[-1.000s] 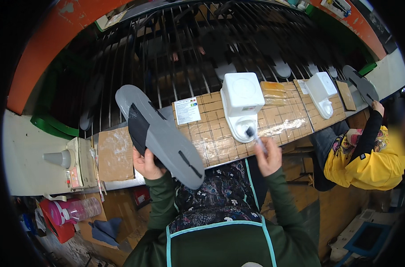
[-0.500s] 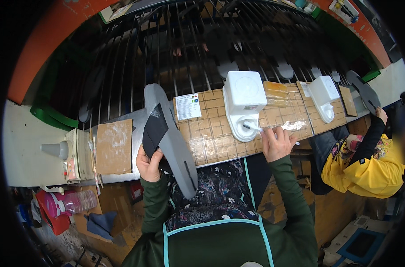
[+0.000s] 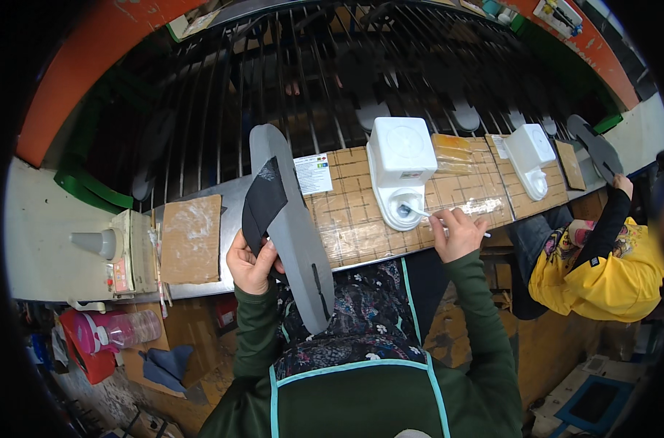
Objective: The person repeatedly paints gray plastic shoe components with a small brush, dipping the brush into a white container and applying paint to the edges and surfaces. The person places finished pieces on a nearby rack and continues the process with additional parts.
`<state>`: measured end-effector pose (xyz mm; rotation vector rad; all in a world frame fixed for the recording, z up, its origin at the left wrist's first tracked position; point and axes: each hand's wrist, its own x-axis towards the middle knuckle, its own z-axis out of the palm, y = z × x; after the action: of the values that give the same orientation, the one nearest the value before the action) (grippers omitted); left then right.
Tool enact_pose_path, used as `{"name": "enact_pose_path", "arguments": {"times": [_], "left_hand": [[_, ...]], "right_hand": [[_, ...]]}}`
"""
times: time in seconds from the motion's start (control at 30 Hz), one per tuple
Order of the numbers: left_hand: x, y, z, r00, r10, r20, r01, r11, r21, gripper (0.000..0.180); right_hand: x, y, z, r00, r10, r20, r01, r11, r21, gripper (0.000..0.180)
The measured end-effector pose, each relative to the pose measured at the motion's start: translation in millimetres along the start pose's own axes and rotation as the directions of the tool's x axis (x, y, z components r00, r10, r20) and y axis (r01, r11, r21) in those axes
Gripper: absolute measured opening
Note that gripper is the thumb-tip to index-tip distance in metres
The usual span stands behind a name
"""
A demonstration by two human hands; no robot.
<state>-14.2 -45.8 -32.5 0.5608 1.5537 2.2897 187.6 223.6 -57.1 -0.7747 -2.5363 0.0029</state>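
Observation:
A grey sandal sole (image 3: 292, 212) with a wide black strap (image 3: 265, 198) is held tilted in front of me, its lower end over my apron. My left hand (image 3: 252, 264) is closed on it near the strap, thumb on the near side. My right hand (image 3: 458, 235) pinches a thin white-handled brush (image 3: 418, 212). The brush end reaches into the round cup of a white plastic pot (image 3: 400, 150), which stands on the cardboard-covered bench (image 3: 346, 226). Its bristles are hidden in the cup.
Dark metal bars (image 3: 215, 109) run beyond the bench, with more soles on them. At right stands a second white pot (image 3: 530, 150); a co-worker in a yellow top (image 3: 602, 285) holds another sole. A cardboard piece (image 3: 191, 237) and a grey cone (image 3: 95, 243) are at left.
My left hand and the sandal have moved slightly right, with the sole turned a little. My right hand has shifted slightly right, the brush end still at the pot's cup.

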Motion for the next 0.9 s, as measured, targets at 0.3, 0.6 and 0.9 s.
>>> {"name": "enact_pose_path", "arguments": {"times": [0.3,0.6,0.9], "left_hand": [[-5,-17,7,0.998,-0.062,0.015,0.062,0.998,0.011,0.019],[-7,-39,35,0.976,-0.161,0.150,0.159,0.987,0.024,0.023],[-14,-18,43,0.971,-0.146,0.190,0.149,0.989,0.000,0.021]], "right_hand": [[-16,27,20,0.729,0.197,0.655,-0.683,0.264,0.681,0.024],[2,-44,-9,0.955,0.254,-0.154,-0.086,0.733,0.675,0.013],[2,-106,-26,0.985,0.170,0.008,-0.074,0.386,0.919,0.017]]}}
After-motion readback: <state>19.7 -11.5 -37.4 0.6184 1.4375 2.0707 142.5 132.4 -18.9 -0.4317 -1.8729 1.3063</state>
